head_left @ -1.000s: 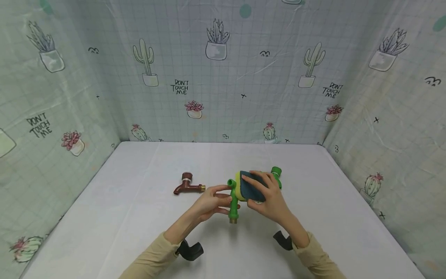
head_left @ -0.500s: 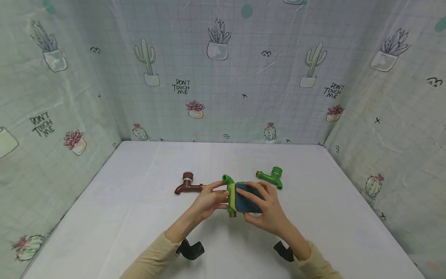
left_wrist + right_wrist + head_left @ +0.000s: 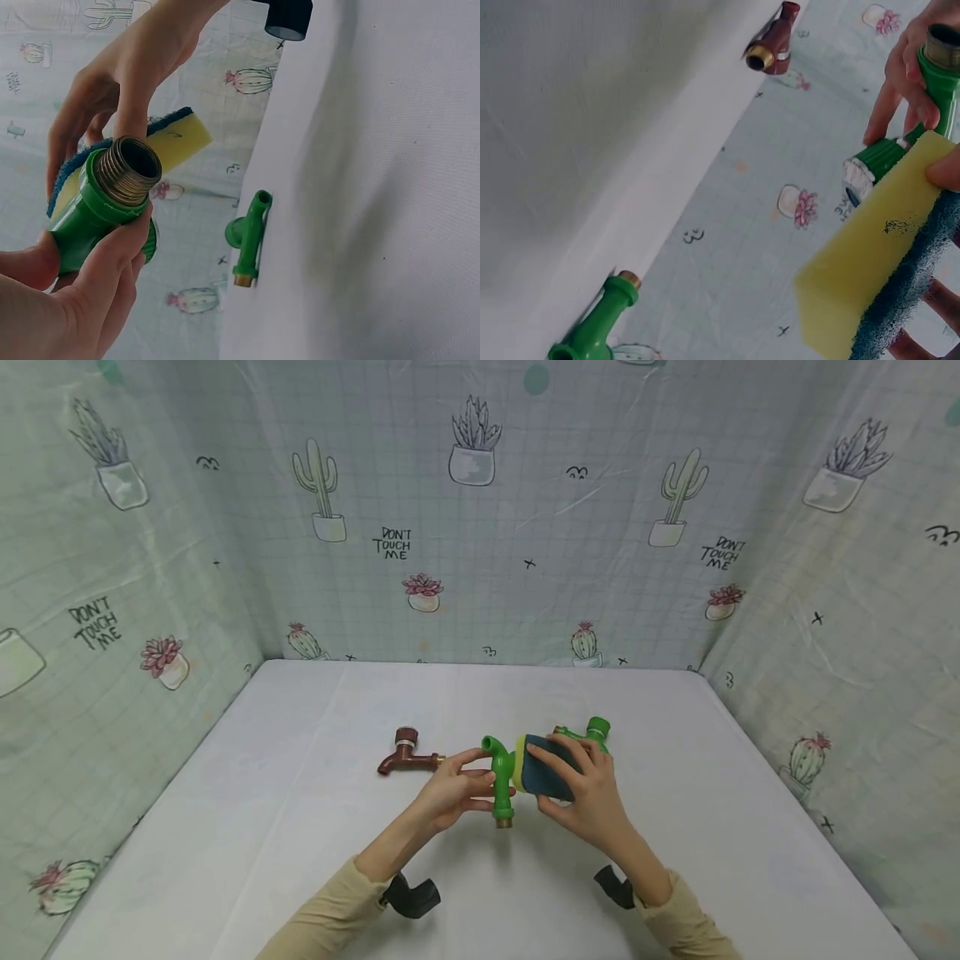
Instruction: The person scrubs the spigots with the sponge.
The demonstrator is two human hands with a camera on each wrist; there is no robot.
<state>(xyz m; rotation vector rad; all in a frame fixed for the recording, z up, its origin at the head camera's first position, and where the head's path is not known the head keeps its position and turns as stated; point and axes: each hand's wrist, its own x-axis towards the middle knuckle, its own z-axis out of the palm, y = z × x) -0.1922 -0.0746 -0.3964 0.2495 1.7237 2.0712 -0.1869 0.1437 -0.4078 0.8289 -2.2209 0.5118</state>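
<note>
In the head view my left hand (image 3: 453, 793) grips a green tap (image 3: 502, 789) by its body, spout up and brass threaded end down. My right hand (image 3: 592, 789) holds a sponge (image 3: 547, 768) with a yellow foam side and a dark blue scouring side. The yellow face is turned to the tap and sits right at its side. The left wrist view looks onto the tap's threaded brass opening (image 3: 124, 176), with the sponge behind it. A ribbed green knob (image 3: 881, 159) on the tap shows beside the sponge in the right wrist view.
A second green tap (image 3: 598, 727) lies on the white table (image 3: 315, 827) behind the right hand, partly covered by it. A dark red tap (image 3: 405, 752) lies left of centre. Black wrist camera mounts (image 3: 412, 897) hang under the forearms. Patterned cloth (image 3: 525, 527) walls the table's back and sides.
The sponge moved down and left over the held tap, then back up and right. The tap shifted slightly up in the left hand, which keeps its grip.
</note>
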